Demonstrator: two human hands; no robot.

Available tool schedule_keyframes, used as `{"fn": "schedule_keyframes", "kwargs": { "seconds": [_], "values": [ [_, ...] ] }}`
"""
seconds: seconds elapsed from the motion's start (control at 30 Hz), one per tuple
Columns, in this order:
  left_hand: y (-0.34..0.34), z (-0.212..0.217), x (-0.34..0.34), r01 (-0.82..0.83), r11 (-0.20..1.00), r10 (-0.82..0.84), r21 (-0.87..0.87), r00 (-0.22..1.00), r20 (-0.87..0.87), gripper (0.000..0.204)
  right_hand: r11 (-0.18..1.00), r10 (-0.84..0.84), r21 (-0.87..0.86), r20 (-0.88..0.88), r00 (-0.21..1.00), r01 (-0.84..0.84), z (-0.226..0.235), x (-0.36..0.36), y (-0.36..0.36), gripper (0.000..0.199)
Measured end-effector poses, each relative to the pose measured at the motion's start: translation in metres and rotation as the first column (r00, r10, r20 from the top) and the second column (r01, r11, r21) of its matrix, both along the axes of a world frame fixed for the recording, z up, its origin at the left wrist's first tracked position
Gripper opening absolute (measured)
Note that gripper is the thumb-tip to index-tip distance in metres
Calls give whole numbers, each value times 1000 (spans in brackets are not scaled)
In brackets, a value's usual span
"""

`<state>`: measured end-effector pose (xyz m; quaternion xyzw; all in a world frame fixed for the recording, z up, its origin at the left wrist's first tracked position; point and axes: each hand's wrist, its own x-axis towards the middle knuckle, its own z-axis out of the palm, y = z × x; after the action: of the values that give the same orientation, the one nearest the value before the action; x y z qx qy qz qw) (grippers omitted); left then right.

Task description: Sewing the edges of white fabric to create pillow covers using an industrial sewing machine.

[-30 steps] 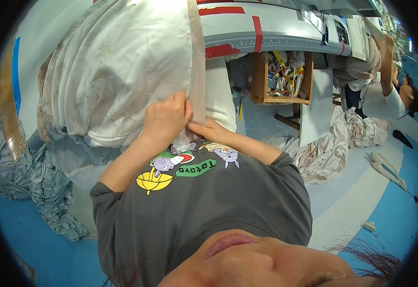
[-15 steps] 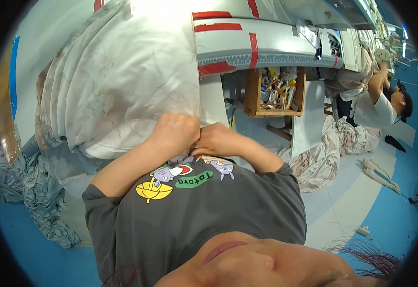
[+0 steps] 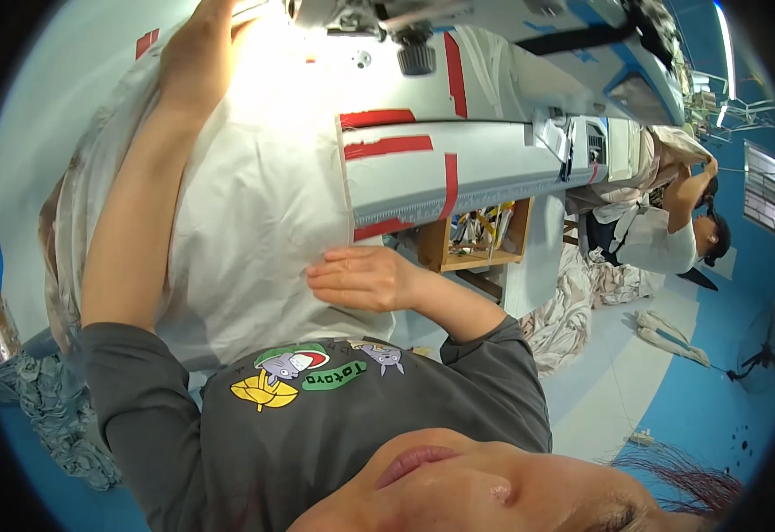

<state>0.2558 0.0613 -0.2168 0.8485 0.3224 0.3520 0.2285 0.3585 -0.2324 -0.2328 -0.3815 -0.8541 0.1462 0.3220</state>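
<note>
A pale off-white cloth (image 3: 254,204) spreads over the sewing table and hangs down toward my body, its straight right edge running along the tabletop. My right hand (image 3: 361,279) lies flat on it near that edge, fingers stretched out and together. My left hand (image 3: 199,62) reaches far forward over the cloth, close to the bright lamp glare at the sewing machine (image 3: 573,66). Its fingers run into the glare and the upper rim, so whether they grip anything is hidden. A dark ridged knob (image 3: 416,58) shows under the machine head.
Red tape (image 3: 452,182) and a ruler strip (image 3: 502,193) mark the table. Below it hangs a wooden drawer (image 3: 445,239) of small tools. Cloth heaps lie on the floor at right (image 3: 564,310) and left (image 3: 64,426). A co-worker (image 3: 658,239) sits far right, arms raised at cloth.
My hands were together at the cloth's near edge. The left has gone far forward to the machine; the right has opened flat on the cloth. The view has tilted up, showing more of the machine.
</note>
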Motion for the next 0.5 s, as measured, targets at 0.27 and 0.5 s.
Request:
{"fn": "schedule_keyframes", "kwargs": {
  "seconds": [0.27,0.5],
  "values": [
    [60,5,29,-138,990,137,-34,990,-21,12,993,33,-112,-79,996,-41,24,11,36,13],
    [96,9,42,-161,987,160,-29,987,-26,17,964,67,-246,-129,989,-97,36,28,64,11]
  ]
}}
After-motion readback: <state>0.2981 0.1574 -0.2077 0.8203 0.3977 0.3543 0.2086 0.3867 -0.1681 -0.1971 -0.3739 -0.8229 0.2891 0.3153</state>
